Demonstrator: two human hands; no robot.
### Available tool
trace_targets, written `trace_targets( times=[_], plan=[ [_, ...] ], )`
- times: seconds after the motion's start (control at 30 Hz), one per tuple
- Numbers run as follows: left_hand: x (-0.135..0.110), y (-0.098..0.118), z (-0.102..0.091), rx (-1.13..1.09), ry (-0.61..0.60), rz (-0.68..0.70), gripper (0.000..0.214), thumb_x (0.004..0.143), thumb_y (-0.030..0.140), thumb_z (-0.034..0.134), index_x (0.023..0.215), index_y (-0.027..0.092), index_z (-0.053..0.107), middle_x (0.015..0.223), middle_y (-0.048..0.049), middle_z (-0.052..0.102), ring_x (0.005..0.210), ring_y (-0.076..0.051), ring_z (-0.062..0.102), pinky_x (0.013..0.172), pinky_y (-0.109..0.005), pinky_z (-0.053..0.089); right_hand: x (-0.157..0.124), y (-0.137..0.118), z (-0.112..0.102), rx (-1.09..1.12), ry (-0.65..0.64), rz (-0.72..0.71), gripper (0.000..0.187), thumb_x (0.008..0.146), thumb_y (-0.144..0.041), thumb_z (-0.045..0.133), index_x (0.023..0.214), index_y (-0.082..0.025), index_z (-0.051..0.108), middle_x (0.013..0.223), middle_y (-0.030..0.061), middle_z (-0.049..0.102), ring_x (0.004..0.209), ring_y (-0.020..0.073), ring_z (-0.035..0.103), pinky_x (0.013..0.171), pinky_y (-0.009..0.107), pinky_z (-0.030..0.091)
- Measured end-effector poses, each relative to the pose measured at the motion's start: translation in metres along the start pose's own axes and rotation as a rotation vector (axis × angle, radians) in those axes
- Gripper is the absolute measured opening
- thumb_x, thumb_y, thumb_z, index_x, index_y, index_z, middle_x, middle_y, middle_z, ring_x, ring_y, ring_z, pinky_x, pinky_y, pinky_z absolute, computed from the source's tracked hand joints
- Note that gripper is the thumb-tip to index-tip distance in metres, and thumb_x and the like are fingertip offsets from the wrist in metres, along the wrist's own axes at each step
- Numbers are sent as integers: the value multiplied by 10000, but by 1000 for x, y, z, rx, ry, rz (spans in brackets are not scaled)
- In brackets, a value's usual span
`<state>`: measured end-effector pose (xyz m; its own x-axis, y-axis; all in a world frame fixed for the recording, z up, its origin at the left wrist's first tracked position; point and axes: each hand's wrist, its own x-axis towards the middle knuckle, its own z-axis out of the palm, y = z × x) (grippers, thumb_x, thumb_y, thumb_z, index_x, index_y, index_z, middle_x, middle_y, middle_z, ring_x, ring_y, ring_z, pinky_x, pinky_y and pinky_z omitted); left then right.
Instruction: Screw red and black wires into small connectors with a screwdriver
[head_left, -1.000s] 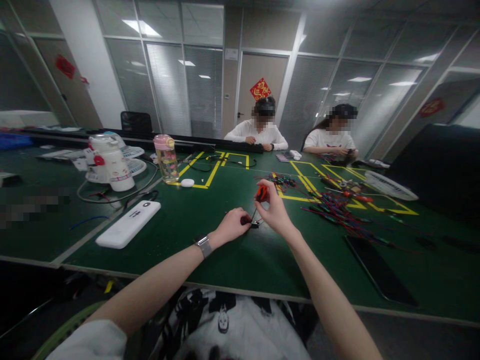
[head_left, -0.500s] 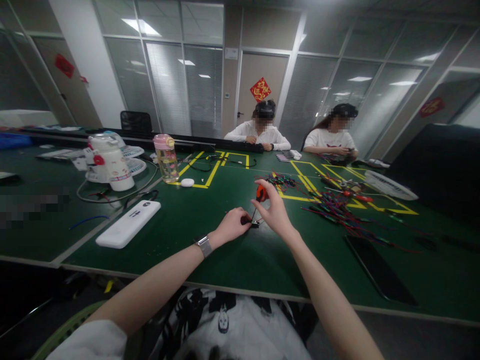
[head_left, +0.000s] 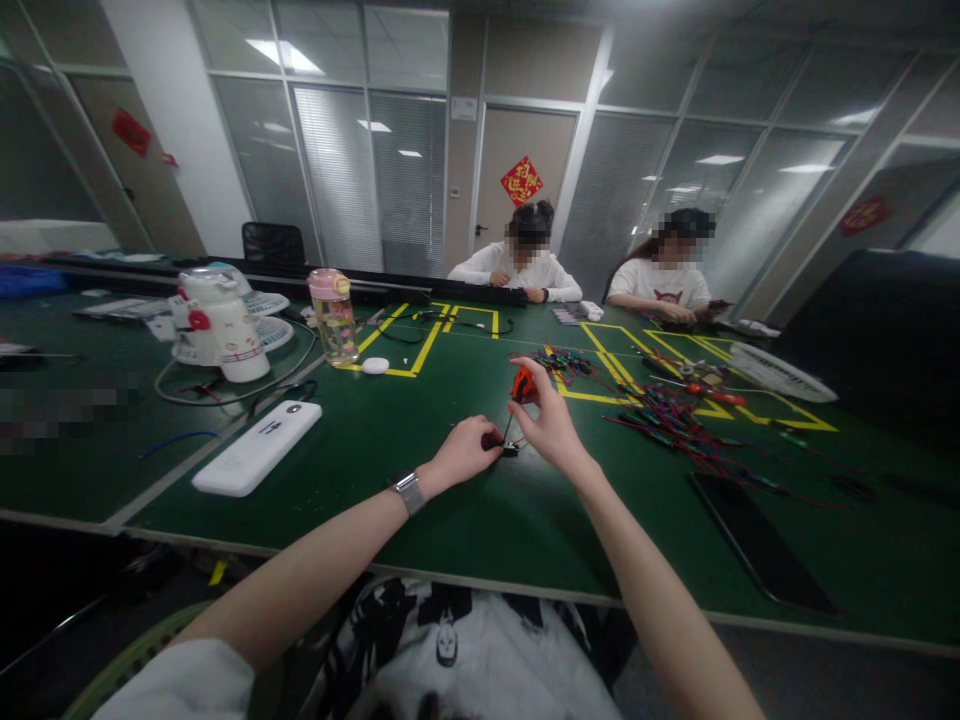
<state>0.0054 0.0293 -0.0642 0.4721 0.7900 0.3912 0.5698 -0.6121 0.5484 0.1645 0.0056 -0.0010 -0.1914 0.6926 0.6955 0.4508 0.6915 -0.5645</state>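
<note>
My right hand is closed around the orange-and-black handle of a screwdriver, index finger over its top and thumb at its side. The thin dark shaft slants down to a small black part with a light top on the green table. Pressed close to that part from the left, my left hand has its fingers closed and pinches its dark end. Thin reddish wire shows just right of the part. Whether the screwdriver tip sits in a screw is too small to tell.
Bundles of red, blue and green wires lie to the right, beside a black phone. To the left are a white power bank, a pink-lidded bottle and a white bottle. Two people sit across the table.
My right thumb and fingers have closed onto the screwdriver handle, from a looser, more open hold. My left hand and the black part stay in place.
</note>
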Motion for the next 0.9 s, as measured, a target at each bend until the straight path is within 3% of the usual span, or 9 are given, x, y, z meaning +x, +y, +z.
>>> trace_targets(
  times=[0.2, 0.37, 0.57, 0.9],
  plan=[
    [1, 2, -2, 3, -4, 4, 133, 759, 202, 614, 845, 169, 710, 842, -43, 648, 782, -169, 612, 721, -262, 477, -1, -1, 0, -3, 28, 10, 530, 778, -103, 506, 1287, -216, 409, 956, 49, 583, 812, 182, 597, 812, 340, 504],
    [0, 3, -2, -2, -16, -6, 154, 770, 212, 598, 862, 167, 713, 858, -50, 649, 782, -170, 613, 722, -264, 482, 0, -3, -1, -103, 78, -13, 442, 795, -190, 575, 1224, -207, 469, 1158, 98, 572, 885, 208, 579, 817, 353, 483],
    [0, 4, -3, 13, -14, -9, 148, 764, 206, 603, 855, 168, 713, 849, -47, 649, 792, -173, 610, 722, -265, 480, 1, 1, 0, -135, 98, 12, 466, 790, -176, 578, 1242, -210, 470, 1099, 93, 588, 747, 186, 550, 738, 352, 494],
    [0, 2, -1, 5, -5, 7, 129, 771, 209, 610, 846, 171, 707, 858, -47, 649, 791, -170, 617, 734, -266, 484, -1, 0, 2, -21, 33, 22, 546, 773, -105, 521, 1294, -236, 428, 981, 52, 596, 766, 175, 596, 780, 339, 533]
  ],
)
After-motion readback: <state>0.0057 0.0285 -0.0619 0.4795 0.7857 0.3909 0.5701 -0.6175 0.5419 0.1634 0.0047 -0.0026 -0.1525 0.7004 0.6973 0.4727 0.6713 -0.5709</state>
